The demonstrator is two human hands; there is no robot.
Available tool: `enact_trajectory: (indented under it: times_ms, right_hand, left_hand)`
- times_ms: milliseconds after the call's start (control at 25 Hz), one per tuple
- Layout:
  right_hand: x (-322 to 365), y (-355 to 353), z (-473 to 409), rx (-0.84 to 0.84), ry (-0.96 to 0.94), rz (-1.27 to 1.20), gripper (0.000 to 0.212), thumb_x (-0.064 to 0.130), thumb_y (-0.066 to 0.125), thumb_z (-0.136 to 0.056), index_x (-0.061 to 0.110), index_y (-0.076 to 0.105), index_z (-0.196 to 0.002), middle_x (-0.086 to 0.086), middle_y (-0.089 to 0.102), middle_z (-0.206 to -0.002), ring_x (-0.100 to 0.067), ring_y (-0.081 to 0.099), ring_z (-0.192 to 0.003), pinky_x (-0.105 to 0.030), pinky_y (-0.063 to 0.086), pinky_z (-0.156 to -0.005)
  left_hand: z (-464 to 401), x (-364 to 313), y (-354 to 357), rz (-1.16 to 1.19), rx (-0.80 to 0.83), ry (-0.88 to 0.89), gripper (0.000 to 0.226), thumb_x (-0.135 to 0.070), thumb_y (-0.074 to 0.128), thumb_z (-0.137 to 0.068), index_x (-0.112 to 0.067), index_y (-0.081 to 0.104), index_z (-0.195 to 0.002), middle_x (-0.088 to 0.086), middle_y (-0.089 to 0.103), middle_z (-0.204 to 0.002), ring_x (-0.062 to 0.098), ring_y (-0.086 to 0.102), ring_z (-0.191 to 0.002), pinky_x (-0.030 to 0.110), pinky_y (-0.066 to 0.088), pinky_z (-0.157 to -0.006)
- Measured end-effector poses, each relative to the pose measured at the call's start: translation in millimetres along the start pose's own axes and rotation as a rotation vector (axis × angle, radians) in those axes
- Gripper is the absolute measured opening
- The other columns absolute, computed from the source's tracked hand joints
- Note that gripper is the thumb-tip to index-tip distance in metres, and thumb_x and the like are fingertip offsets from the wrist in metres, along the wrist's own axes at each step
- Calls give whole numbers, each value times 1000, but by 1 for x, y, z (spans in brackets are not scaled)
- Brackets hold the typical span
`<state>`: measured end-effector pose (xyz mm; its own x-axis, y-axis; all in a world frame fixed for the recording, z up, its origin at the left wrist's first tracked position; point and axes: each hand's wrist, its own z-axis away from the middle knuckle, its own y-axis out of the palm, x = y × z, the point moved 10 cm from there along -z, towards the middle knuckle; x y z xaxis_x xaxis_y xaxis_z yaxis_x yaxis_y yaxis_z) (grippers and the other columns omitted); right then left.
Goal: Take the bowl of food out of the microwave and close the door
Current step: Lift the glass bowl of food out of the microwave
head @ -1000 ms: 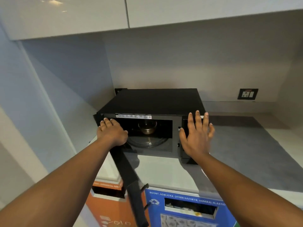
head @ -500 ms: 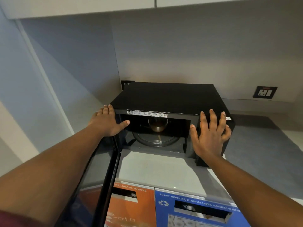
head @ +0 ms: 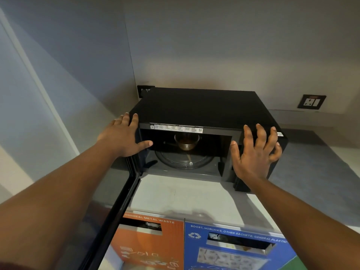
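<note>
Two empty, spread hands, left hand (head: 124, 136) and right hand (head: 253, 152), are flanking the open microwave (head: 196, 106), where the bowl (head: 186, 142) is sitting deep on the turntable (head: 184, 161). Hot contents are likely risking a spill if grabbed hastily.

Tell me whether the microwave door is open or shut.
Open: the black microwave door swings out left, exposing the small bowl inside.

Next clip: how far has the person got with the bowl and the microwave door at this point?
Done: the microwave door is swung wide open. In hand: nothing yet; the left hand and right hand are empty and open at either side of the cavity opening. Left: the bowl sits on the turntable inside, so lifting it out and closing the door remain.
</note>
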<state>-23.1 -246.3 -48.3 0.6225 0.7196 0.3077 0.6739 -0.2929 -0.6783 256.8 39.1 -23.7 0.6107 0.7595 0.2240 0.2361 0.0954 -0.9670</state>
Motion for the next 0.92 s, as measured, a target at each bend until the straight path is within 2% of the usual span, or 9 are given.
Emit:
enact_trajectory:
  times_ms: [200,320,440,560,680,800,920]
  right_hand:
    - [1,4,2,23,9,37,65,59,35,-94,29,30,-152,-9,13,-166,-36,3,-153,-61,10,-116]
    - [3,9,6,44,-20,82,73,63,30,-95,28,15,-157,-11,-1,-168,-39,-5,-153,-61,3,-117]
    - [8,15,12,54,-54,112,77,64,29,-95,27,7,-158,-14,-5,-167,-41,-7,-152,-60,1,-118]
    - [17,27,25,95,-147,145,77,63,30,-96,26,3,-158,-15,-6,-167,-41,-11,-151,-55,-6,-118]
    - [40,47,48,132,-347,143,75,60,28,-96,23,8,-159,-12,-2,-167,-29,-21,-151,-50,-6,-118]
    - [69,77,73,236,-539,128,72,56,32,-97,20,17,-157,-7,8,-167,-21,-13,-153,-47,5,-119]
    - [84,107,71,365,-463,-50,66,52,30,-100,17,23,-156,-5,18,-166,-20,5,-155,-45,12,-121]
  left_hand:
    - [0,-15,-10,-10,-78,117,116,-88,31,-78,-8,1,-158,15,9,-168,30,12,-154,46,17,-124]
    - [9,-47,-19,47,-250,231,102,-79,29,-86,-10,9,-158,12,14,-167,27,16,-154,43,18,-124]
    - [23,-64,-5,145,-374,192,95,-73,30,-92,-9,7,-159,13,7,-168,27,6,-155,45,13,-125]
    - [33,-82,21,168,-406,250,90,-66,31,-95,-9,3,-159,13,-1,-169,25,-4,-156,45,7,-126]
    - [37,-104,40,186,-417,352,84,-60,35,-96,-9,15,-159,12,10,-168,25,2,-156,46,9,-125]
    - [28,-119,60,310,-383,371,74,-55,39,-98,-10,28,-155,10,24,-165,23,12,-155,44,15,-124]
    - [4,-120,81,573,-316,265,64,-48,39,-101,-15,29,-155,6,29,-163,20,20,-153,44,24,-122]
